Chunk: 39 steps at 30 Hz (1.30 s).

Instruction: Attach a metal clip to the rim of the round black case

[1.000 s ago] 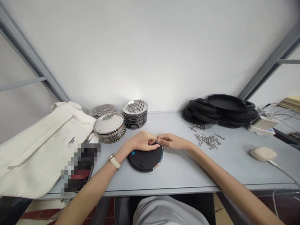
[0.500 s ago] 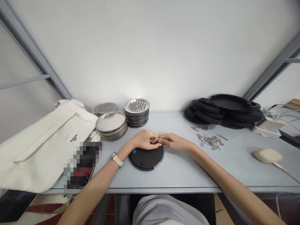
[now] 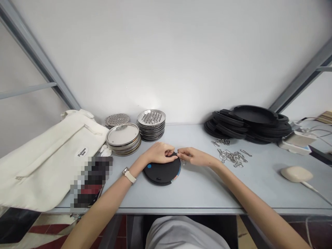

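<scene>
**Left hand point(image 3: 161, 154) and right hand point(image 3: 192, 156) meet at a black disc point(image 3: 161, 174)**

Nearest, grey cloth point(image 3: 185, 233) covers the person's lap below the front edge of the worktop point(image 3: 202, 195). Beyond it, the black disc lies on the worktop, a blue dot on its upper face. The left hand's grip holds its far rim, thumb on top. The right hand's grip is pinched narrow at the same rim around a small metal clip point(image 3: 184, 162), mostly hidden. Farther right lie loose clips point(image 3: 232, 156); farther left, smooth metal discs point(image 3: 123, 135) are stacked. Behind stand grated metal discs point(image 3: 151, 119) and piled black trays point(image 3: 252, 116), near the wall point(image 3: 166, 62).
</scene>
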Each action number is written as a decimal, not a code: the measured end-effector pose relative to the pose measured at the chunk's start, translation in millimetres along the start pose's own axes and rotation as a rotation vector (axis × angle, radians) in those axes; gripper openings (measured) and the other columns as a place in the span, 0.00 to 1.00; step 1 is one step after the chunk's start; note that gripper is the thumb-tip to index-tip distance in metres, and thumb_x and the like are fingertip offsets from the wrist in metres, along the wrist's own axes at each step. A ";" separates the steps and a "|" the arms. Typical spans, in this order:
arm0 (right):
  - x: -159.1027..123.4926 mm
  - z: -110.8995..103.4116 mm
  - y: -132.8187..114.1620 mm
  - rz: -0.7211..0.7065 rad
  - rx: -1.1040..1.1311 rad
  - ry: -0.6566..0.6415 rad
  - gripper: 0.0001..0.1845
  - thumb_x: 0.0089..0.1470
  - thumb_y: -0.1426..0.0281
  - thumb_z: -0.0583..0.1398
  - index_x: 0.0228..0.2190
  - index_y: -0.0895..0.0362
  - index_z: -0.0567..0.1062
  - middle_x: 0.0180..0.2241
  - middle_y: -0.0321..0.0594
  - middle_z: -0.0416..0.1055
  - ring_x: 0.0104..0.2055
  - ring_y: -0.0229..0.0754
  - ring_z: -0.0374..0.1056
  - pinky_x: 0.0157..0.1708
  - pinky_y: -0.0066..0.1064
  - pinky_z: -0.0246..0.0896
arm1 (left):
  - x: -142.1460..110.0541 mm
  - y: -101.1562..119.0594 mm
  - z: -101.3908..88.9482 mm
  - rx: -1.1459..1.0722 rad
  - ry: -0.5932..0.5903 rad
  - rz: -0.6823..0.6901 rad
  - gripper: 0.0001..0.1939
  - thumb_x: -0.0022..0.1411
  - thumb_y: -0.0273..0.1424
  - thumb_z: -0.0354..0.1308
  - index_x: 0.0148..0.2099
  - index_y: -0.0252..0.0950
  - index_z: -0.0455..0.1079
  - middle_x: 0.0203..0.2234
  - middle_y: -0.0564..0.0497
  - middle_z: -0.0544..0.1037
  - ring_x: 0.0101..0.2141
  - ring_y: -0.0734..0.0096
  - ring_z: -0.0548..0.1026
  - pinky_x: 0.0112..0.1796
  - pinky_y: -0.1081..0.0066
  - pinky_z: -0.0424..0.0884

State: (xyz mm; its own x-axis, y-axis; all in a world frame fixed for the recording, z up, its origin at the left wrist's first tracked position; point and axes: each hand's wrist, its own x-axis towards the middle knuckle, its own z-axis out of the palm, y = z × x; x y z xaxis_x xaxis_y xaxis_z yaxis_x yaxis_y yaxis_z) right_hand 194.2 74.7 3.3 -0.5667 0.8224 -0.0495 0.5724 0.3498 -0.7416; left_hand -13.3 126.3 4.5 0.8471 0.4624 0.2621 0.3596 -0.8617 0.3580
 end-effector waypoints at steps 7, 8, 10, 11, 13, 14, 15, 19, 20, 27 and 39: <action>3.3 -0.1 8.3 0.015 0.073 0.028 0.16 0.59 0.61 0.49 0.24 0.57 0.61 0.22 0.30 0.56 0.24 0.32 0.51 0.24 0.25 0.48 | -1.6 3.5 -2.7 0.067 -0.023 0.030 0.12 0.57 0.35 0.55 0.26 0.36 0.58 0.20 0.57 0.66 0.23 0.77 0.60 0.26 0.73 0.53; 3.6 0.9 9.0 0.009 0.073 0.027 0.16 0.59 0.62 0.48 0.23 0.57 0.61 0.21 0.30 0.56 0.24 0.32 0.50 0.24 0.25 0.48 | -2.0 4.5 -3.0 0.084 -0.024 0.039 0.11 0.56 0.34 0.55 0.26 0.36 0.57 0.20 0.57 0.66 0.23 0.77 0.60 0.26 0.72 0.52; 4.0 3.2 10.0 0.005 0.067 0.035 0.16 0.59 0.62 0.48 0.23 0.57 0.60 0.21 0.30 0.55 0.24 0.32 0.50 0.24 0.25 0.47 | -2.8 6.2 -3.3 0.100 -0.027 0.049 0.10 0.55 0.32 0.54 0.26 0.36 0.56 0.20 0.58 0.65 0.23 0.76 0.59 0.26 0.72 0.52; 4.2 4.2 10.3 0.007 0.059 0.046 0.16 0.58 0.62 0.48 0.23 0.57 0.60 0.21 0.30 0.54 0.23 0.32 0.50 0.23 0.25 0.47 | -3.0 6.8 -3.4 0.101 -0.030 0.049 0.10 0.55 0.31 0.54 0.26 0.36 0.56 0.20 0.58 0.65 0.23 0.76 0.59 0.26 0.72 0.52; 4.5 5.9 10.0 0.012 0.037 0.073 0.17 0.58 0.61 0.48 0.22 0.56 0.58 0.20 0.29 0.51 0.23 0.32 0.48 0.22 0.25 0.45 | -3.2 7.9 -3.4 0.100 -0.034 0.044 0.10 0.56 0.31 0.53 0.26 0.36 0.55 0.20 0.57 0.64 0.22 0.76 0.59 0.26 0.72 0.52; 4.5 6.5 9.5 0.013 0.025 0.082 0.17 0.58 0.61 0.48 0.22 0.56 0.58 0.20 0.29 0.50 0.23 0.32 0.47 0.22 0.25 0.44 | -3.2 8.4 -3.2 0.102 -0.033 0.043 0.10 0.56 0.31 0.53 0.26 0.36 0.55 0.20 0.57 0.64 0.22 0.76 0.59 0.25 0.72 0.52; 4.6 7.0 8.7 0.011 0.014 0.089 0.17 0.58 0.61 0.48 0.21 0.56 0.57 0.20 0.29 0.50 0.22 0.32 0.47 0.22 0.25 0.43 | -3.1 9.0 -3.0 0.106 -0.030 0.043 0.10 0.56 0.31 0.53 0.26 0.36 0.55 0.20 0.57 0.64 0.22 0.75 0.59 0.25 0.72 0.52; 5.1 8.0 5.1 0.007 -0.024 0.106 0.18 0.59 0.61 0.47 0.21 0.56 0.58 0.19 0.29 0.50 0.22 0.32 0.47 0.22 0.25 0.43 | -2.5 11.6 -0.8 0.111 -0.023 0.055 0.10 0.56 0.31 0.53 0.26 0.36 0.55 0.20 0.57 0.65 0.22 0.76 0.59 0.25 0.72 0.51; 5.3 8.2 4.6 0.007 -0.032 0.109 0.18 0.59 0.61 0.47 0.21 0.57 0.59 0.19 0.29 0.50 0.22 0.32 0.47 0.22 0.25 0.44 | -2.4 12.3 0.1 0.109 -0.025 0.056 0.10 0.56 0.31 0.53 0.26 0.36 0.55 0.20 0.57 0.65 0.22 0.76 0.59 0.25 0.72 0.51; 4.5 7.3 2.1 -0.025 -0.060 0.084 0.17 0.60 0.63 0.47 0.25 0.59 0.66 0.20 0.30 0.54 0.23 0.33 0.49 0.24 0.26 0.45 | -2.2 14.3 6.2 0.145 0.007 0.018 0.10 0.55 0.32 0.52 0.25 0.37 0.56 0.19 0.57 0.64 0.21 0.75 0.58 0.24 0.71 0.50; 2.7 8.1 2.1 -0.003 -0.147 0.099 0.14 0.57 0.67 0.48 0.22 0.57 0.62 0.19 0.29 0.56 0.22 0.32 0.49 0.23 0.26 0.45 | -1.9 14.7 6.6 0.176 0.004 0.026 0.09 0.56 0.32 0.52 0.26 0.37 0.58 0.20 0.55 0.68 0.22 0.75 0.61 0.25 0.71 0.50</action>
State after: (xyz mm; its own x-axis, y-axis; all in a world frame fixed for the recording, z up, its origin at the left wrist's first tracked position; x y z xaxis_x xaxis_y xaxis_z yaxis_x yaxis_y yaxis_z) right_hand 189.1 74.0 -3.8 -0.5117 0.8588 0.0236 0.6554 0.4080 -0.6357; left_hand -7.0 111.3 3.3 0.8557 0.4396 0.2729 0.4005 -0.8967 0.1885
